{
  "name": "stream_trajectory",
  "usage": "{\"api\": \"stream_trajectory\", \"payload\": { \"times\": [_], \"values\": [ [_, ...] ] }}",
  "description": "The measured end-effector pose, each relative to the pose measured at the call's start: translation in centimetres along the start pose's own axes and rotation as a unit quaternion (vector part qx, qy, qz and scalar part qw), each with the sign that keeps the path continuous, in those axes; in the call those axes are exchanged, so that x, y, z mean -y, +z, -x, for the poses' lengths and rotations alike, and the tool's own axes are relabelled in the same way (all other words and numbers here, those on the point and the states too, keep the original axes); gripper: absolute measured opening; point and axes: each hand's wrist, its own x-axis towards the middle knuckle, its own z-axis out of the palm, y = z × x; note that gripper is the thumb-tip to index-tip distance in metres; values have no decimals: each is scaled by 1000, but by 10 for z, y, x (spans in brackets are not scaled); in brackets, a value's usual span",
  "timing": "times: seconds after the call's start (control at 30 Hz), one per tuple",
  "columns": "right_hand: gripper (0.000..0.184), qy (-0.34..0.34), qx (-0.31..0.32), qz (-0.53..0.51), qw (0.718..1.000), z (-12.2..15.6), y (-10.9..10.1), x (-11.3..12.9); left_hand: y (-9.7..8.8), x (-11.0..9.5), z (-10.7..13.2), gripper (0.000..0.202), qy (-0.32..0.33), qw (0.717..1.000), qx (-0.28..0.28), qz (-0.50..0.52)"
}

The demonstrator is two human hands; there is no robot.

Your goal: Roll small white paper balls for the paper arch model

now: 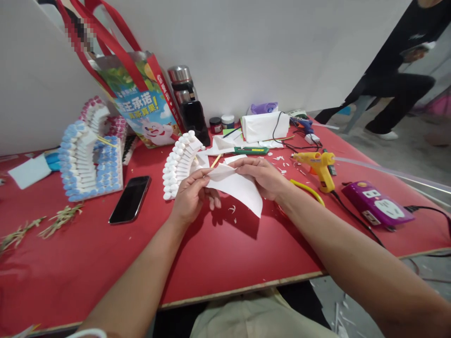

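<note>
A white sheet of paper (243, 190) is held up between both hands, with a fold along its upper edge and its lower right corner hanging loose. My left hand (193, 192) pinches its left end between thumb and fingers. Its right side is gripped by my right hand (262, 176), whose fingers lie along the top edge. Just behind the left hand stands a curved white piece (179, 162) edged with rows of rounded white tips. A green utility knife (251, 150) lies beyond the paper, among white paper scraps.
On the right are a yellow glue gun (317, 166) with its cord and a purple power strip (378, 204). To the left lie a phone (129, 199) and a blue-and-white model (82, 164). A shopping bag (141, 103) and a flask (183, 84) stand behind. A person (398, 70) sits beyond.
</note>
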Motion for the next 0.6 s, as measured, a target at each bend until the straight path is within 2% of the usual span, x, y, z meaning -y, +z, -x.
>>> {"api": "stream_trajectory", "payload": {
  "times": [0.13,0.33,0.43,0.6],
  "values": [
    [12,-5,12,20,1000,1,2,1,0,-3,0,36,-20,1000,13,4],
    [15,-29,7,85,996,3,2,-1,-2,-7,-3,52,-95,994,12,43],
    [18,-40,20,111,993,3,0,-1,-2,-6,-2,48,-125,992,14,28],
    [27,-50,55,164,984,5,-2,1,1,-7,2,42,-144,988,47,-5]
  ]
}}
